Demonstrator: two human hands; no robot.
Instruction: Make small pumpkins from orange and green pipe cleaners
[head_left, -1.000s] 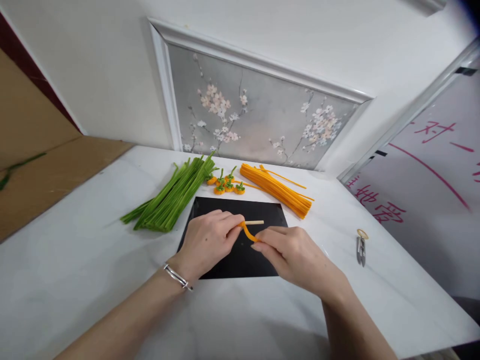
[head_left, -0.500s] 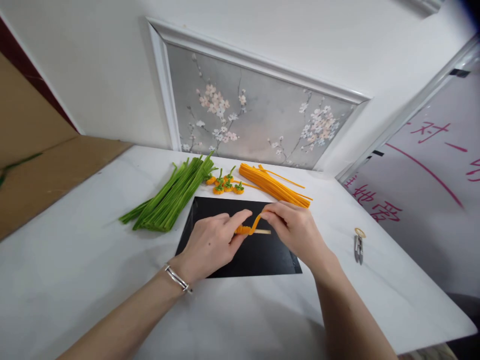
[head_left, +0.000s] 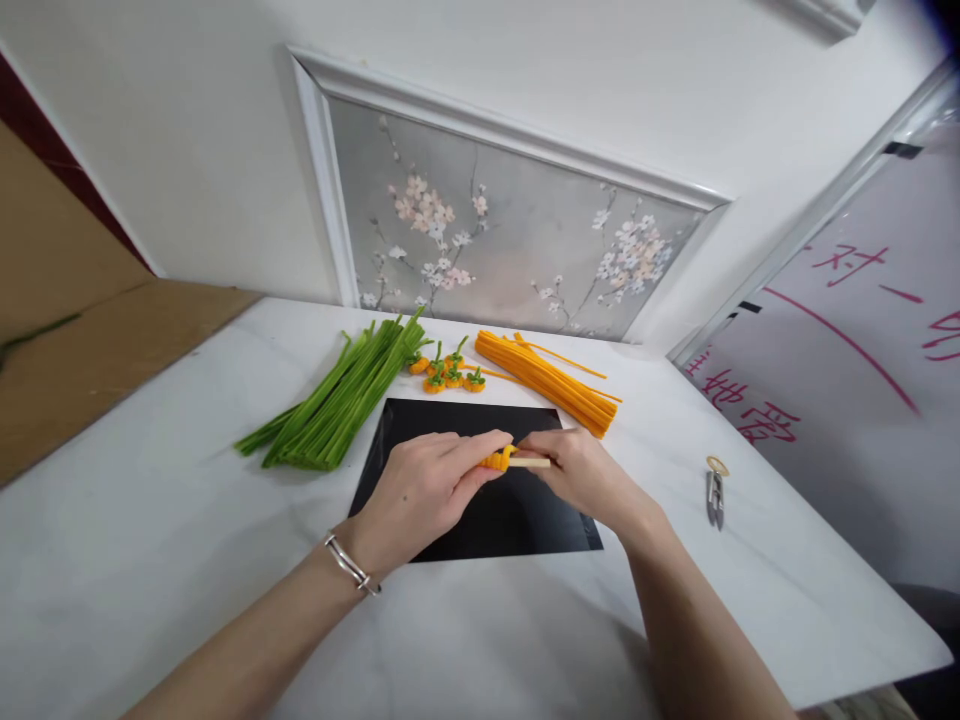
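Note:
Over a black mat (head_left: 517,520), my left hand (head_left: 420,485) is closed on a pale thin stick (head_left: 534,463) and the coils of an orange pipe cleaner (head_left: 495,460) wound round it. The stick's bare end sticks out to the right. Close beside it, the fingers of my right hand (head_left: 589,475) are pinched at the strand's free end, which they mostly hide. Beyond the mat stand several small orange pumpkins (head_left: 474,384) with green tops.
On the white table (head_left: 225,570), a bundle of green pipe cleaners (head_left: 337,405) lies at the left and an orange bundle (head_left: 547,378) at the back right. Small snips (head_left: 715,495) lie far right. Cardboard (head_left: 142,350) borders the left, a whiteboard (head_left: 840,340) the right.
My right hand has moved down and nearer the stick, bringing the orange strand round it. The strand's raised free length no longer shows. My left hand keeps its hold.

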